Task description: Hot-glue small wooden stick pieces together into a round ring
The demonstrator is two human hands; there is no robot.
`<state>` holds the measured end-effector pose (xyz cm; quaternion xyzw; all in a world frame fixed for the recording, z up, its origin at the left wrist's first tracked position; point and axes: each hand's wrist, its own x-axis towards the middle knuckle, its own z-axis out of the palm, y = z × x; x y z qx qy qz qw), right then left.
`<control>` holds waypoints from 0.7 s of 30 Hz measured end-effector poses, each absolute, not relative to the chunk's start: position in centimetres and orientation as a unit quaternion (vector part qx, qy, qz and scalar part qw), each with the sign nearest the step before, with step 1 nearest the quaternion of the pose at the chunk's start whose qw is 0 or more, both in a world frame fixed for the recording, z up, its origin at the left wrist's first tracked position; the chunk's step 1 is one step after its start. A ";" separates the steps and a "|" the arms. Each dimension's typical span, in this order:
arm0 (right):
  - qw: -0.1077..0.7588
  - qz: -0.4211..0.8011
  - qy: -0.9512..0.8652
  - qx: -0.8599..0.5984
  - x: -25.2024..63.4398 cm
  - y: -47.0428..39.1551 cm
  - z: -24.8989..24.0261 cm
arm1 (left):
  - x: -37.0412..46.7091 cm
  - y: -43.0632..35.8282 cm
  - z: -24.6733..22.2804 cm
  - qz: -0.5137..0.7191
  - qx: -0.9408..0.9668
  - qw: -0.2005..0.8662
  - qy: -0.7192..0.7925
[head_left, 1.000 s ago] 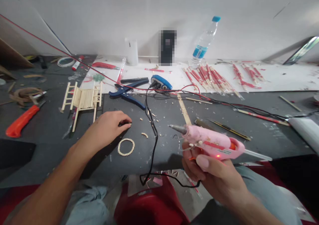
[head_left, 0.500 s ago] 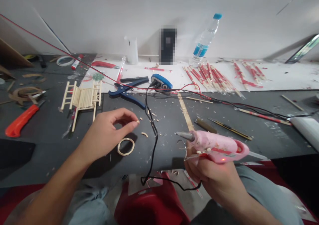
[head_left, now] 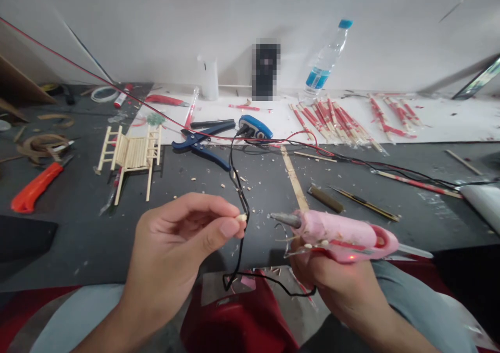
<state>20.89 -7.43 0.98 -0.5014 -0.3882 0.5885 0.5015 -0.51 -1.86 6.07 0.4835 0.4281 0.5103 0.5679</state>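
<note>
Between the thumb and fingertips of my left hand (head_left: 183, 243) is a small piece of wooden stick (head_left: 242, 217). My right hand (head_left: 336, 280) grips a pink hot glue gun (head_left: 339, 233), its grey nozzle pointing left toward that piece, a short gap apart. A small light glows red on the gun's side, and a glue stick (head_left: 416, 250) pokes out of its back. The black cord (head_left: 239, 249) passes just beyond my left fingertips. Left of my hands stands a miniature chair (head_left: 133, 152) made of thin sticks. The stick ring is hidden, apparently behind my left hand.
Blue cutters (head_left: 211, 155) lie beside a blue power socket (head_left: 255, 127). Red-wrapped chopsticks (head_left: 336, 118) and a water bottle (head_left: 322, 66) are at the back. A craft knife (head_left: 365, 204) lies on the right, an orange-handled tool (head_left: 37, 186) on the left. Stick scraps dot the dark table (head_left: 269, 181).
My left hand has moved right and nearer to me, bringing the small stick piece close to the nozzle. It now covers where the ring lay. The glue gun has shifted only slightly.
</note>
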 end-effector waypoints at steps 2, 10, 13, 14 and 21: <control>0.491 0.577 -0.412 -0.506 20.8 -7.4 0.9 | -0.6 -2.1 6.3 0.502 0.493 0.555 0.444; 0.457 0.576 -0.444 -0.512 20.5 -7.7 1.0 | -0.6 -2.5 6.4 0.485 0.484 0.548 0.480; 0.461 0.551 -0.446 -0.533 20.4 -7.8 0.7 | -0.5 -2.6 6.5 0.482 0.485 0.549 0.481; 0.465 0.545 -0.444 -0.539 20.3 -7.9 0.6 | -0.5 -2.6 6.4 0.481 0.484 0.549 0.483; 0.494 0.577 -0.407 -0.507 20.1 -7.9 0.8 | -0.5 -2.2 6.1 0.478 0.496 0.565 0.453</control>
